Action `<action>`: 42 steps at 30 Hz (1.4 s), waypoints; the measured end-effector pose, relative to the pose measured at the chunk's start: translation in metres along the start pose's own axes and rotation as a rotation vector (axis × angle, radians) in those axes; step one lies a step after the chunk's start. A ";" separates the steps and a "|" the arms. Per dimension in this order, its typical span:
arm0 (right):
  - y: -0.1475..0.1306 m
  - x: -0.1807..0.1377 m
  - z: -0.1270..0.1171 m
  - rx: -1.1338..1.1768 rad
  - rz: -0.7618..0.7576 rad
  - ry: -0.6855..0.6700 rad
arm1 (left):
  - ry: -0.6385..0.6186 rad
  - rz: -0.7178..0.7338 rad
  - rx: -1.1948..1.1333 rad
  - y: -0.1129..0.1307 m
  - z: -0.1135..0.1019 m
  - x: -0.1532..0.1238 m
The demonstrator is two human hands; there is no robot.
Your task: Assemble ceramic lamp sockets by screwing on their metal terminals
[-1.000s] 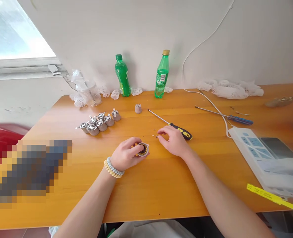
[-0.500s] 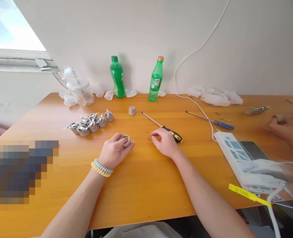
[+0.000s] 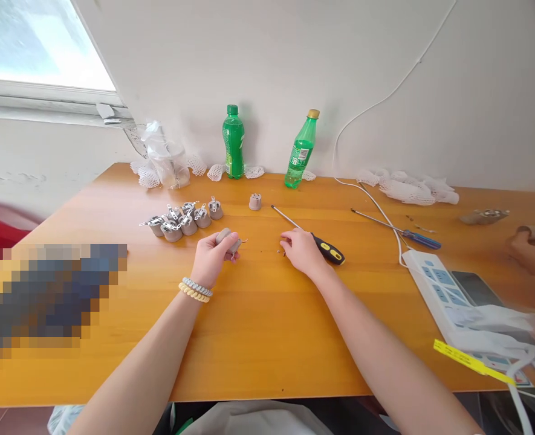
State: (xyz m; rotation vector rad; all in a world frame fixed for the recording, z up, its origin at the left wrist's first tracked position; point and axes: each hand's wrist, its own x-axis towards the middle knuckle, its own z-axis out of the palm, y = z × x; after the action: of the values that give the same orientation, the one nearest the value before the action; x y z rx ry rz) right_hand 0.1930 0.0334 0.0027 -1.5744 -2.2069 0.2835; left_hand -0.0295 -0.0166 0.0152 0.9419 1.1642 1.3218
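Live over the wooden table (image 3: 249, 338): beside the black-and-yellow screwdriver (image 3: 329, 249), holding the right hand (image 3: 304, 251) curled narrow, can't tell whether on anything; in the left hand (image 3: 207, 260), clasping a grey metal-tabbed part (image 3: 227, 239), left of tiny metal bits (image 3: 278, 251).

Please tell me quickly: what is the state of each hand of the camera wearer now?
Left hand: closed, holding a grey-brown part.
Right hand: half-curled near small metal pieces; whether it pinches one cannot be told.
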 end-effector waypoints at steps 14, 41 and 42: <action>-0.010 -0.004 -0.005 0.068 0.010 -0.004 | -0.046 -0.252 -0.420 0.012 0.001 0.001; -0.065 -0.049 0.011 0.310 -0.440 0.436 | -0.147 0.095 0.059 0.007 0.022 -0.023; -0.065 -0.050 0.012 0.344 -0.444 0.444 | -0.148 0.132 0.112 0.008 0.023 -0.025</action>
State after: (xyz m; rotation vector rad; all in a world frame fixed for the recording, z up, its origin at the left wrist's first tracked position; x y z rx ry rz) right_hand 0.1460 -0.0351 0.0072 -0.8393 -1.9565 0.1491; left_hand -0.0068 -0.0381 0.0297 1.1957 1.0856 1.2771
